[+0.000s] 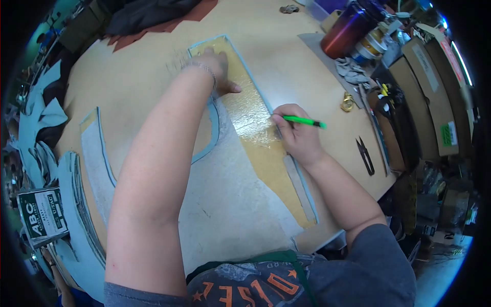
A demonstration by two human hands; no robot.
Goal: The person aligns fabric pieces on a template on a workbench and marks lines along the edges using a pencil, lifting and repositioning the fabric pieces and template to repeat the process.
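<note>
My left hand [217,71] lies with fingers spread on the upper end of a long piece [250,110] with a shiny yellow surface and light-blue edges. In my right hand [299,135] is a slim bright-green pen [307,121] with a dark end, pinched between thumb and fingers. This hand rests at the piece's right edge; the pen's tip is hidden by the fingers. Pale grey material [225,204] adjoins the yellow surface and reaches toward my body. A narrow grey strip [300,189] lies along the lower right edge.
Black thread snips [365,156] lie on the table at right, below a gold-coloured object [347,102]. A dark tumbler [353,28] and cardboard boxes [427,82] stand beyond. Stacked blue-grey pieces [76,204] and a curved strip [97,153] are at left.
</note>
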